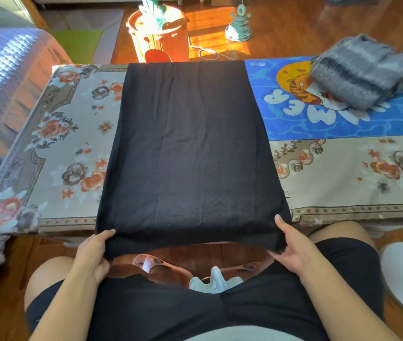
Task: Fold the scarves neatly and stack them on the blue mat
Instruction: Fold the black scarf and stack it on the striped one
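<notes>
Setting: flowered table (pixel 72 143), sunlit wooden floor beyond.
Scarf: black scarf (pixel 190 143) spread flat at centre, near edge overhanging.
Hands: left hand (pixel 92 254) at 7 o'clock and right hand (pixel 293 252) at 5 o'clock each pinch a near corner.
Technique: probably lift both corners evenly, match them to the far edge.
Surroundings: blue mat (pixel 343 124) at 2 o'clock already holds a folded grey scarf (pixel 360 72); nothing blocks it.

The person wears black shorts (pixel 343 271) that end above the knees, and a black top (pixel 161 311) with a light grey band at its 6 o'clock edge. Both forearms are bare, without sleeves. Left hand (pixel 92 257) and right hand (pixel 293 249) carry no gloves, rings or watch.
</notes>
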### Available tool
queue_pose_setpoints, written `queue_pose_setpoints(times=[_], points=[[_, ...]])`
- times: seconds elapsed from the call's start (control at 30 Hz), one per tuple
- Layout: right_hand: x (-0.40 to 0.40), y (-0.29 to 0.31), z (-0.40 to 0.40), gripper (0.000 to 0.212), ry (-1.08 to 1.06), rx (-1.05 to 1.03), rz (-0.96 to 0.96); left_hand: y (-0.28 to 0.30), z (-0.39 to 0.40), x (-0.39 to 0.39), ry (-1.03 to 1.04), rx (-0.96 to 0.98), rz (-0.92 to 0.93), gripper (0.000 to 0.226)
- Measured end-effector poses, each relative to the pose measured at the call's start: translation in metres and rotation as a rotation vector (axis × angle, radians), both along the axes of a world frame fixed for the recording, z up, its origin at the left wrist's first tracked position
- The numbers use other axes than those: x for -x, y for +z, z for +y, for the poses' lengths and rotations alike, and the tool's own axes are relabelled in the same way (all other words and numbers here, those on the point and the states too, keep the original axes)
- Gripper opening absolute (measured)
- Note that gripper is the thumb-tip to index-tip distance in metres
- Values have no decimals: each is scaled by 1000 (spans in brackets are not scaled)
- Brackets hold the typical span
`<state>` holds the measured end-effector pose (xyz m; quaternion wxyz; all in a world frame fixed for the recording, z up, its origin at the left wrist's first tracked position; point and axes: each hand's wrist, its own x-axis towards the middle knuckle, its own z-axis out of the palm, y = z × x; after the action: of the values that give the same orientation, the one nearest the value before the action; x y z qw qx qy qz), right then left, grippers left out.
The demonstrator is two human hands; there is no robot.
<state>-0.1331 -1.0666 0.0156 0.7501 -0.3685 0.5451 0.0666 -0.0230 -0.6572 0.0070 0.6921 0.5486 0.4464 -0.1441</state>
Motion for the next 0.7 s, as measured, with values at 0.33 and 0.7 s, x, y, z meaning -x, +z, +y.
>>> queue_pose_setpoints(times=[0.33, 0.7], points=[[11, 38, 12, 32, 122, 371, -109, 41, 10, 25, -50, 189, -126, 16], [8, 129, 13, 27, 286, 969, -361, 119, -4, 23, 28, 142, -536, 32]])
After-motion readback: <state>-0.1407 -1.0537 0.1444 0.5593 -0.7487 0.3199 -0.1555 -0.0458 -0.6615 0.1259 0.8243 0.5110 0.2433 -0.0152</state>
